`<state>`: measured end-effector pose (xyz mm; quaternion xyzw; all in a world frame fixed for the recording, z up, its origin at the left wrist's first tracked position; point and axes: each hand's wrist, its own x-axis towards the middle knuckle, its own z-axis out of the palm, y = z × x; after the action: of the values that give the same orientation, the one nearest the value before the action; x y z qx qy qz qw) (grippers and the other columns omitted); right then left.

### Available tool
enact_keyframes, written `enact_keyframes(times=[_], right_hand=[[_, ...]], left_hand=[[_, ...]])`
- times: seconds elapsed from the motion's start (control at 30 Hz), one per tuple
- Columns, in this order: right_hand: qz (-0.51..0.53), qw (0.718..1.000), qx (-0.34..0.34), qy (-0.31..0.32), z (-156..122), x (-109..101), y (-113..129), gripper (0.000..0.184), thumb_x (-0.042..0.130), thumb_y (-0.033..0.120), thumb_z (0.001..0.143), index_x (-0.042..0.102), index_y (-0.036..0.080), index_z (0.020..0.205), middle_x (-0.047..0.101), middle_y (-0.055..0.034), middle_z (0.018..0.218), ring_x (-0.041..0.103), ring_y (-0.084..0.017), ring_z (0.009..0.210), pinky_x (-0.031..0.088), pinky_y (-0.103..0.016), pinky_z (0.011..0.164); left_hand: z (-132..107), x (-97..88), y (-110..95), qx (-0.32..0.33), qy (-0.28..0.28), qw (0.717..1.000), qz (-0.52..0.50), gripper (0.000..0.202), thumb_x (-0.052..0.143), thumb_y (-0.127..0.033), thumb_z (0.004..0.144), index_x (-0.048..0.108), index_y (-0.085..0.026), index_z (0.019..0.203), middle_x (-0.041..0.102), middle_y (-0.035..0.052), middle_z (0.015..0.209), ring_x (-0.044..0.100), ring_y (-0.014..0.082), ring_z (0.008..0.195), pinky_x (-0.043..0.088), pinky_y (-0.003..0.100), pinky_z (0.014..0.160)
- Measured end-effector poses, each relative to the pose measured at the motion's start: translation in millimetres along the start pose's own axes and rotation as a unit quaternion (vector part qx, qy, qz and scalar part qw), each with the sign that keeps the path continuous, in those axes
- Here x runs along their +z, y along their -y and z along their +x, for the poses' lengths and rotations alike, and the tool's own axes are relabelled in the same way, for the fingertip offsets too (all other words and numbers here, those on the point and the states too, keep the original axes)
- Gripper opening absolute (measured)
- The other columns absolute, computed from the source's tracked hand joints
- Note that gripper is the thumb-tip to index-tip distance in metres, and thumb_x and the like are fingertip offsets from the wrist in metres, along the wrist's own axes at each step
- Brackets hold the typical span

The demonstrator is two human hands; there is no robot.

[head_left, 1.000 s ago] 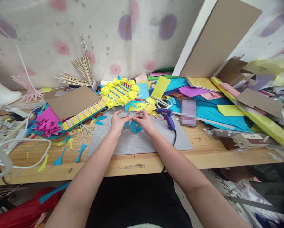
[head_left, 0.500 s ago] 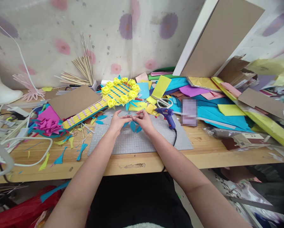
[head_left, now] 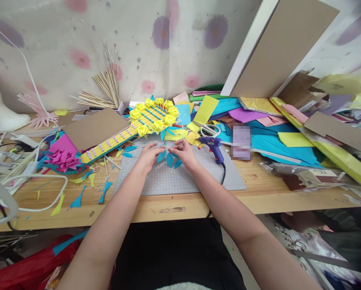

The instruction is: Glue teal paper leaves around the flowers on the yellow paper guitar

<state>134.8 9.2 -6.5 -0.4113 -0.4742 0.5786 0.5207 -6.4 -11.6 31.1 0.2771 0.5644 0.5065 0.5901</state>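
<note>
My left hand (head_left: 150,157) hovers over the grey cutting mat (head_left: 156,185), thumb and fingertips brought together; whatever is between them is too small to make out. Facing it, my right hand (head_left: 184,154) pinches the edge of a blue paper leaf. Below and between the fingertips hang several pointed blue leaves (head_left: 170,160). Just behind lies a paper guitar (head_left: 153,117), its yellow body ringed with yellow paper roses, its neck pointing to the lower left. A blue glue gun (head_left: 214,148) rests right of my right hand, its black cord trailing toward the table edge.
White-handled scissors (head_left: 210,130) lie behind the glue gun. Coloured paper sheets (head_left: 279,143) pile up on the right. A magenta paper flower (head_left: 64,158), blue and yellow scraps (head_left: 78,197) and white cables (head_left: 62,189) sit on the left. Wooden sticks (head_left: 103,90) stand at the back.
My fingertips, earlier meeting at one spot, have drawn a little apart. More of the blue leaves shows between them. The guitar and glue gun stay put.
</note>
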Motion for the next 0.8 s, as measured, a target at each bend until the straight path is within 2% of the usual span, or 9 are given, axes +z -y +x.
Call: enact_keyframes(times=[0.13, 0.33, 0.43, 0.53, 0.6, 0.7, 0.8], right_hand=[[0.003, 1.0, -0.003, 0.001, -0.7, 0.1, 0.4, 0.049, 0.078, 0.038, 0.053, 0.041, 0.024, 0.082, 0.064, 0.0055, 0.067, 0.066, -0.014, 0.07, 0.051, -0.032, 0.075], [0.004, 1.0, -0.009, 0.011, -2.2, 0.2, 2.5, 0.049, 0.079, 0.039, 0.053, 0.042, 0.024, 0.082, 0.064, 0.0056, 0.067, 0.065, -0.013, 0.07, 0.051, -0.032, 0.078], [-0.006, 1.0, -0.012, 0.019, -3.3, -0.3, 3.5, 0.046, 0.077, 0.039, 0.056, 0.043, 0.024, 0.084, 0.065, 0.0049, 0.068, 0.066, -0.014, 0.072, 0.051, -0.033, 0.079], [0.002, 1.0, -0.015, 0.027, -3.9, -0.4, 3.8, 0.044, 0.076, 0.035, 0.058, 0.043, 0.023, 0.084, 0.065, 0.0045, 0.068, 0.066, -0.014, 0.072, 0.051, -0.033, 0.078], [0.012, 0.999, -0.014, 0.03, -3.8, 0.0, 3.6, 0.044, 0.077, 0.033, 0.058, 0.044, 0.023, 0.084, 0.065, 0.0043, 0.067, 0.066, -0.014, 0.07, 0.051, -0.032, 0.077], [0.018, 0.999, -0.013, 0.031, -3.1, 0.8, 2.9, 0.043, 0.077, 0.032, 0.056, 0.044, 0.022, 0.083, 0.065, 0.0048, 0.066, 0.066, -0.014, 0.068, 0.051, -0.031, 0.075], [0.014, 0.999, -0.012, 0.027, -1.5, 0.9, 1.2, 0.043, 0.077, 0.032, 0.055, 0.045, 0.022, 0.083, 0.065, 0.0054, 0.065, 0.066, -0.013, 0.067, 0.05, -0.031, 0.074]], left_hand=[[4.2, -4.6, -1.6, -0.021, -0.008, 0.999, -0.042, 0.031, 0.069, -0.005, 0.063, 0.055, -0.016, 0.088, 0.066, 0.0016, 0.072, 0.062, 0.0113, 0.062, 0.048, 0.024, 0.062], [13.9, -14.5, -7.1, 0.017, -0.082, 0.983, -0.161, 0.018, 0.058, -0.001, 0.072, 0.054, -0.017, 0.079, 0.057, -0.0029, 0.063, 0.055, 0.0059, 0.054, 0.054, 0.025, 0.069], [18.2, -23.7, -12.1, 0.027, -0.13, 0.965, -0.227, 0.019, 0.052, 0.0, 0.076, 0.053, -0.018, 0.077, 0.053, -0.0037, 0.061, 0.053, 0.0033, 0.052, 0.054, 0.02, 0.07], [20.4, -34.7, -17.9, 0.04, -0.201, 0.935, -0.29, 0.02, 0.046, 0.0, 0.078, 0.053, -0.019, 0.077, 0.051, -0.004, 0.059, 0.05, 0.0022, 0.05, 0.051, 0.015, 0.065], [20.1, -40.0, -20.5, 0.071, -0.235, 0.919, -0.307, 0.016, 0.046, -0.004, 0.08, 0.054, -0.018, 0.078, 0.048, -0.0047, 0.057, 0.047, 0.002, 0.048, 0.049, 0.013, 0.06], [17.1, -39.9, -19.5, 0.128, -0.216, 0.936, -0.247, 0.004, 0.055, -0.016, 0.08, 0.056, -0.017, 0.076, 0.045, -0.0064, 0.055, 0.042, 0.0023, 0.046, 0.045, 0.014, 0.055], [13.6, -29.1, -10.4, 0.174, -0.148, 0.966, -0.12, 0.012, 0.067, -0.024, 0.07, 0.058, -0.016, 0.072, 0.046, -0.0065, 0.055, 0.042, 0.0036, 0.048, 0.042, 0.017, 0.054]])
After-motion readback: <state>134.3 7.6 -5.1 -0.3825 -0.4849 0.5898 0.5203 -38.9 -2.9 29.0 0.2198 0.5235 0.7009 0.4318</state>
